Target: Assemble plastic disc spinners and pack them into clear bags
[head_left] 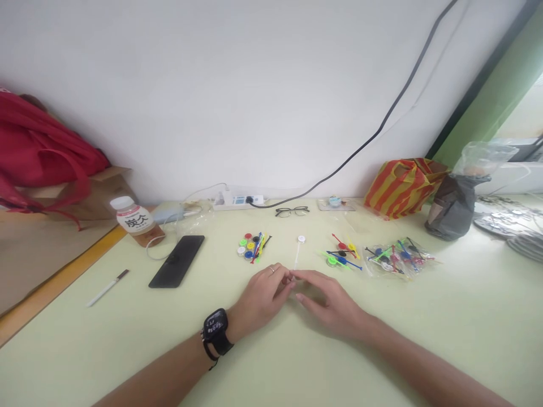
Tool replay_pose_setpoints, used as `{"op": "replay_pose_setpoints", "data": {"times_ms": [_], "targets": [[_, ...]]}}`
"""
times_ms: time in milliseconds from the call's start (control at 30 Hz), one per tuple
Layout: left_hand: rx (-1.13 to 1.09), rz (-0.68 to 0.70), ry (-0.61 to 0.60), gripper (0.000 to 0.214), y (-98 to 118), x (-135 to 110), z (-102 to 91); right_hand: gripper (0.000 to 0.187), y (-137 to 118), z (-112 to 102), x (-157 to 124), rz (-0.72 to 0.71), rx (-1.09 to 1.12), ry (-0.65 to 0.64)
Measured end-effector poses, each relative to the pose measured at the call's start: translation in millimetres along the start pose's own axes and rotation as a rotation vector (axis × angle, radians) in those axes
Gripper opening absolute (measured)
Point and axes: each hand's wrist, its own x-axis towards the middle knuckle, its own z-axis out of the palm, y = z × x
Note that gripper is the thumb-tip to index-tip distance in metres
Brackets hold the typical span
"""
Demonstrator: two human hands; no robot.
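Between left hand (259, 298) and right hand (331, 308) lies stick (297, 254).

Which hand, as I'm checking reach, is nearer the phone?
Left. The left hand lies to the right of the phone; the right hand is farther right, beyond the left one.

Thin white stick (297, 255), round disc at far end, lies flat on desk (127, 339), pointing away.
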Motion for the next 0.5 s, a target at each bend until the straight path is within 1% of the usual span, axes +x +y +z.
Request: {"op": "replay_pose_setpoints", "data": {"times_ms": [133,233,300,400,500], "targets": [[0.003,0.058,-0.018,0.016,-0.6,-0.5,0.5,0.032,9.1,-3.2,4.8,0.049,0.002,0.103],[0.034,0.062,-0.035,0.019,-1.8,-0.2,1.1,0.023,16.5,-7.2,8.4,0.092,-0.028,0.144],[0.052,0.066,-0.04,0.019,-2.7,0.0,1.0,0.024,20.6,-9.0,9.7,0.128,-0.046,0.168],[0.071,0.084,-0.048,0.021,-3.7,-0.4,0.4,0.03,26.2,-9.8,10.0,0.171,-0.123,0.195],[0.087,0.09,-0.058,0.021,-4.6,-1.4,0.0,0.036,31.9,-9.8,9.1,0.163,-0.207,0.186]]}}
